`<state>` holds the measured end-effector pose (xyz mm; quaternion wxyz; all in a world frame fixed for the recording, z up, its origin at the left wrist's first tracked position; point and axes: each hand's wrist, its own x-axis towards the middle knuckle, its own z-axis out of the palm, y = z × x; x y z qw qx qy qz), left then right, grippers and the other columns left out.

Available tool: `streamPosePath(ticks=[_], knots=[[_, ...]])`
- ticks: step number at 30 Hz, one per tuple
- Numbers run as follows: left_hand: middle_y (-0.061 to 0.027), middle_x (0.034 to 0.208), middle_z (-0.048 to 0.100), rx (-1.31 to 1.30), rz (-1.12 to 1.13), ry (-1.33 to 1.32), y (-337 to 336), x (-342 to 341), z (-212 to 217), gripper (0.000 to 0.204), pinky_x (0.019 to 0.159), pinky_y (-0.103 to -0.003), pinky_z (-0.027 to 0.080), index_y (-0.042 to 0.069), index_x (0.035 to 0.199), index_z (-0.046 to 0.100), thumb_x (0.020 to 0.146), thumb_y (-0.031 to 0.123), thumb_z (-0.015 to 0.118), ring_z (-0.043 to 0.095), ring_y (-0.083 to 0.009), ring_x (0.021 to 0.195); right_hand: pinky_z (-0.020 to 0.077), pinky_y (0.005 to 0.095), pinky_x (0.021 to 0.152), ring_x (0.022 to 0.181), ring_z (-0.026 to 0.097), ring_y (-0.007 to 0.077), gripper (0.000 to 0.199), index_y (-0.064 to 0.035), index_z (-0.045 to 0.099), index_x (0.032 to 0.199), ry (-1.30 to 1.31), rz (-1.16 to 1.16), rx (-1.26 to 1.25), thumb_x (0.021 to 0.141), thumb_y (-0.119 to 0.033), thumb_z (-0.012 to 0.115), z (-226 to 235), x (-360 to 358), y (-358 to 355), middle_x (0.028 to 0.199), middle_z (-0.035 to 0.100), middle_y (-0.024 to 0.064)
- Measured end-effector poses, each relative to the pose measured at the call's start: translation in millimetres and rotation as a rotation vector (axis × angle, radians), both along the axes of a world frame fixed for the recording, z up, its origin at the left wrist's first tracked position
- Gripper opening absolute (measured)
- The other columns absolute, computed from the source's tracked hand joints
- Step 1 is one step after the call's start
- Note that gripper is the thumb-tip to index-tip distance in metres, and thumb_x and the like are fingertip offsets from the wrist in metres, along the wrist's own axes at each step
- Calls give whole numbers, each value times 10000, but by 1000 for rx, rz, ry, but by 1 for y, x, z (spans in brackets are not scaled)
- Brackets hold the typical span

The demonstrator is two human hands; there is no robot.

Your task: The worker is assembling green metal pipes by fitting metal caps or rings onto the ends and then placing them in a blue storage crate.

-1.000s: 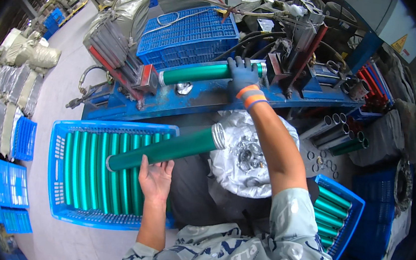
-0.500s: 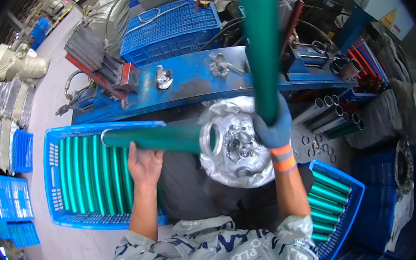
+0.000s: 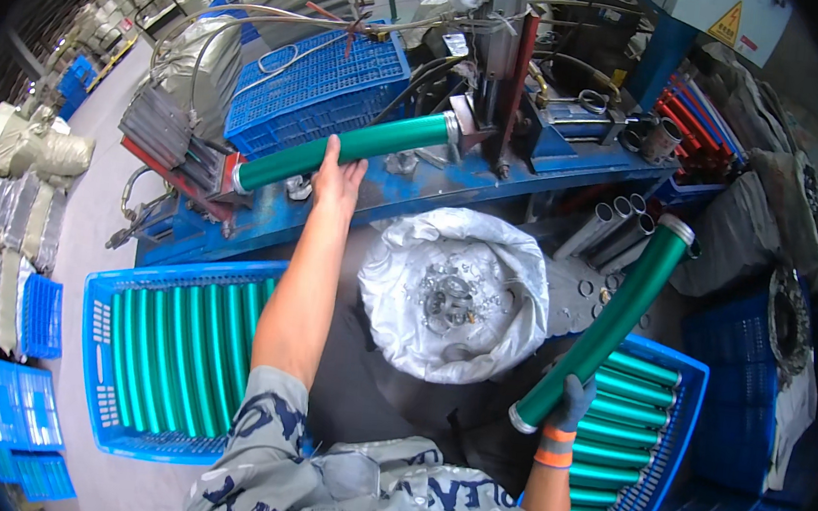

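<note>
My bare left hand (image 3: 339,186) is stretched over the blue bench, gripping a green metal tube (image 3: 355,149) from its near side. That tube lies nearly level between a red-framed fixture (image 3: 219,178) on the left and a metal block (image 3: 473,127) on the right. In a grey-blue glove with an orange cuff, my right hand (image 3: 572,403) holds a second green tube (image 3: 610,314) near its lower end. It slants up to the right, silver rims at both ends, above a blue basket (image 3: 690,381) of similar tubes. The glove partly hides behind the tube.
Another blue basket (image 3: 97,349) of green tubes stands on the left. Between the baskets sits a white sack (image 3: 385,322) with metal rings inside. Bare metal tubes (image 3: 589,229) stand under the bench (image 3: 274,228), near loose rings. An upside-down blue crate (image 3: 311,98) is behind the bench.
My left hand has carried its tube forward from above the left basket to the bench fixture. My right hand has drawn its tube back and down toward the right basket.
</note>
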<state>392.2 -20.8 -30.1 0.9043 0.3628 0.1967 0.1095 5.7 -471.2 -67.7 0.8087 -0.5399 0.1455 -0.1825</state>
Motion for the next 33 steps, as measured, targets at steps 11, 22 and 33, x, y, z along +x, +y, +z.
streamPosePath(ticks=[11,22,33], knots=[[-305,1462,634,-1,6,194,11,44,-35,779,1203,-592,547,-22,1511,532,1022,502,837,642,-460,1395,638,373,747,890,747,270,690,17,584,1425,2,30,112,937,-406,827,-17,-14,1,1113,728,172],[-188,1328,778,492,-65,112,36,-155,-45,513,934,-399,655,-11,1481,591,1100,291,756,800,-304,1175,663,393,777,904,762,278,751,-29,551,1530,25,39,239,933,-374,849,-22,-23,-10,1109,727,155],[-218,1297,784,856,-39,91,128,-236,-121,499,949,-373,639,-51,1481,608,1095,227,759,802,-294,1125,628,369,787,833,754,227,381,9,685,1325,90,-380,109,1056,-256,732,-34,-47,-62,1051,793,147]])
